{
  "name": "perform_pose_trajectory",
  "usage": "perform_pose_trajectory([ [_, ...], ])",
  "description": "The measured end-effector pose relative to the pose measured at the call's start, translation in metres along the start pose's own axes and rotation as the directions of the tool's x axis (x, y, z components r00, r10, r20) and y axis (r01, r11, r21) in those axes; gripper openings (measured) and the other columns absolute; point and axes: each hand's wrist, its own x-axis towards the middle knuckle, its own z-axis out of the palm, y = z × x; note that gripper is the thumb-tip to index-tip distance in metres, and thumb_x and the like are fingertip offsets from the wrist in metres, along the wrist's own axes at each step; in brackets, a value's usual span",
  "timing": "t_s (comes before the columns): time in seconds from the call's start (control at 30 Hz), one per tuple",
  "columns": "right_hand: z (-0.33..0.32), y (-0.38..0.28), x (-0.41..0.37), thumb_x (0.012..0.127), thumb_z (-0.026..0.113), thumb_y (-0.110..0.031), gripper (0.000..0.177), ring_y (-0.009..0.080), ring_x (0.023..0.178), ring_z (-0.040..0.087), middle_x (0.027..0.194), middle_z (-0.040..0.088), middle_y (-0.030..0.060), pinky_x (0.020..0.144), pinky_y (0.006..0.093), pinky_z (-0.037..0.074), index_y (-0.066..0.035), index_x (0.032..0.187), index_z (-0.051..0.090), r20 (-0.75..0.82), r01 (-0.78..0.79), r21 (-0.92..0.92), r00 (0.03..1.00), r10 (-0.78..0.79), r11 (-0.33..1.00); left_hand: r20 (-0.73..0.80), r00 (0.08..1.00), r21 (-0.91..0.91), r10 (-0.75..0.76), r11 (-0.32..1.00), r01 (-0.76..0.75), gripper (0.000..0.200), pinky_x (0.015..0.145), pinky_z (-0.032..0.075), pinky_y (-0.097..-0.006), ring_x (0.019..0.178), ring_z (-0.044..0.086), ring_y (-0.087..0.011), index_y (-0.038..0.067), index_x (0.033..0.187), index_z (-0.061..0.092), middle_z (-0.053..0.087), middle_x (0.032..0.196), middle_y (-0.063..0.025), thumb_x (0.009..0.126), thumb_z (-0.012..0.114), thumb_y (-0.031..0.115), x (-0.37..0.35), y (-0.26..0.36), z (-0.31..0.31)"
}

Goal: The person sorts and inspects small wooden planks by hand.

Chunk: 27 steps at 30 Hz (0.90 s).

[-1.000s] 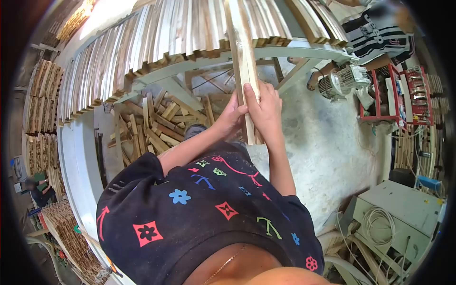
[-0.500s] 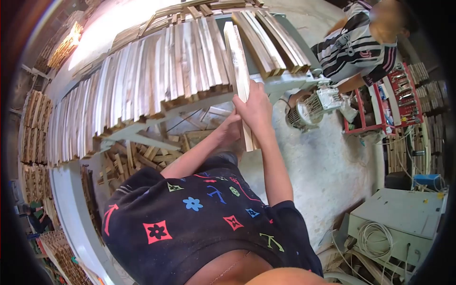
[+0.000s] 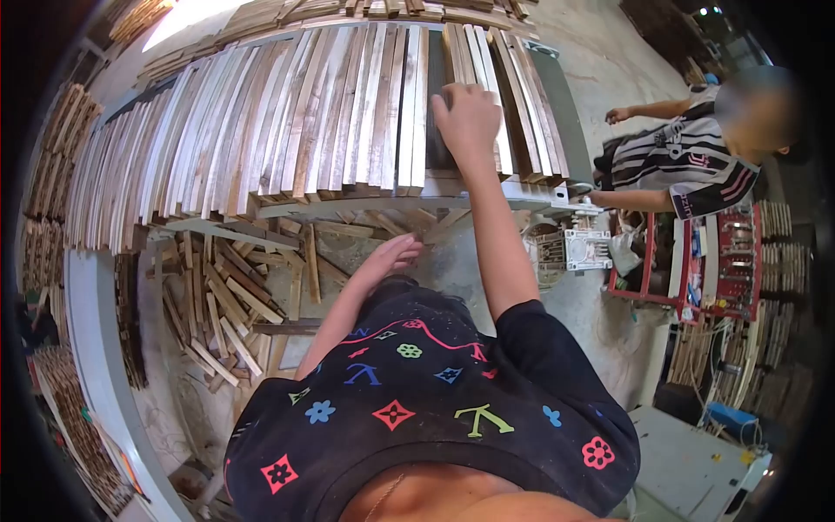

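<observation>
My right hand (image 3: 470,123) reaches over a small group of wooden strips (image 3: 481,65) on the right part of the bench. Its fingers curl over the strips, with the thumb at their left edge; the hand hides how many it grips. Left of a narrow dark gap lies a long row of similar wooden strips (image 3: 300,117), set side by side. Below the bench's front edge, my left hand (image 3: 393,257) hangs in the air near my body, open and holding nothing, its fingers stretched out.
Another group of strips (image 3: 531,113) lies at the bench's right end. Loose wood offcuts (image 3: 230,300) cover the floor under the bench. On the right stand a co-worker (image 3: 687,157), a motor-like machine (image 3: 574,250), a red tool rack (image 3: 648,274) and a grey cabinet (image 3: 696,461).
The wooden strip that both hands held up is out of them. My right hand has moved up to the strips on the right; my left hand has drawn away. The co-worker has shifted, one arm stretched out.
</observation>
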Motion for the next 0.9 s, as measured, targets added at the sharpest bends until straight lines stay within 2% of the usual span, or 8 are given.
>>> perform_pose_trajectory([
  [0.03,-0.004,0.007,-0.005,0.086,0.069,-0.042,0.049,0.0439,0.123,0.053,0.127,0.059,0.0218,0.096,0.0555,0.045,-0.003,0.116,0.065,-0.199,0.003,-0.113,0.980,-0.025,0.994,-0.043,0.999,0.017,-0.024,1.000,0.025,0.062,0.108,0.041,-0.0367,0.132,0.054,-0.0213,0.006,0.150,0.044,0.057,0.143,-0.0111,0.104,0.047,0.048,-0.002,-0.005,0.002],
  [0.2,0.018,0.039,0.013,0.083,0.070,-0.032,0.064,0.0497,0.118,0.050,0.143,0.040,0.0289,0.095,0.0598,0.042,-0.002,0.136,0.050,0.011,-0.163,-0.054,0.986,0.164,0.985,-0.220,0.975,-0.009,-0.034,0.999,0.033,0.067,0.106,0.043,-0.0332,0.125,0.059,-0.0203,0.002,0.147,0.045,0.061,0.138,-0.0120,0.104,0.046,0.052,-0.010,-0.024,0.032],
  [0.43,-0.026,0.052,-0.120,0.082,0.069,-0.030,0.073,0.0497,0.116,0.051,0.148,0.037,0.0284,0.093,0.0601,0.043,0.000,0.144,0.042,0.054,-0.001,-0.034,0.999,0.003,0.999,-0.116,0.993,-0.536,0.036,0.839,-0.093,0.086,0.112,0.041,-0.0385,0.137,0.050,-0.0251,-0.002,0.152,0.036,0.050,0.149,-0.0155,0.100,0.041,0.066,0.024,-0.029,0.102],
  [0.5,-0.060,0.055,-0.169,0.083,0.071,-0.032,0.077,0.0494,0.118,0.050,0.146,0.038,0.0271,0.097,0.0579,0.043,-0.002,0.147,0.040,0.119,0.020,0.065,0.993,-0.027,0.998,0.053,0.985,-0.759,0.165,0.648,-0.068,0.084,0.112,0.042,-0.0431,0.136,0.050,-0.0269,0.004,0.152,0.038,0.043,0.154,-0.0132,0.100,0.036,0.070,0.031,-0.010,0.134],
  [0.67,-0.068,0.093,-0.220,0.085,0.071,-0.035,0.079,0.0409,0.120,0.052,0.143,0.045,0.0255,0.100,0.0492,0.044,-0.002,0.149,0.041,0.055,-0.012,0.420,0.998,-0.013,0.907,0.039,0.980,-0.769,0.194,0.632,-0.095,0.079,0.112,0.044,-0.0468,0.135,0.051,-0.0273,0.012,0.154,0.037,0.049,0.150,-0.0105,0.099,0.038,0.068,0.023,-0.036,0.169],
  [0.77,-0.040,0.123,-0.214,0.091,0.070,-0.031,0.074,0.0328,0.115,0.061,0.128,0.059,0.0236,0.097,0.0409,0.048,-0.001,0.152,0.040,0.271,-0.220,0.811,0.962,-0.015,0.542,0.134,0.959,-0.865,0.251,0.501,-0.010,0.079,0.111,0.046,-0.0481,0.131,0.055,-0.0282,0.011,0.154,0.037,0.052,0.147,-0.0137,0.098,0.040,0.067,0.022,-0.057,0.164],
  [0.83,-0.044,0.129,-0.209,0.096,0.067,-0.023,0.067,0.0162,0.097,0.065,0.113,0.068,0.0151,0.084,0.0299,0.052,-0.005,0.154,0.039,0.539,-0.510,0.792,0.842,0.007,0.334,0.193,0.916,-0.917,0.352,0.397,0.040,0.077,0.111,0.046,-0.0509,0.130,0.056,-0.0298,0.007,0.152,0.040,0.054,0.145,-0.0165,0.099,0.041,0.064,0.023,-0.061,0.159],
  [0.9,-0.046,0.138,-0.202,0.098,0.063,-0.024,0.060,0.0138,0.090,0.065,0.108,0.068,0.0132,0.079,0.0295,0.053,-0.005,0.151,0.043,0.562,-0.514,0.806,0.820,-0.108,0.292,0.180,0.925,-0.871,0.335,0.492,-0.008,0.085,0.111,0.046,-0.0509,0.130,0.056,-0.0327,0.004,0.154,0.035,0.052,0.145,-0.0199,0.098,0.036,0.069,0.021,-0.058,0.161],
])
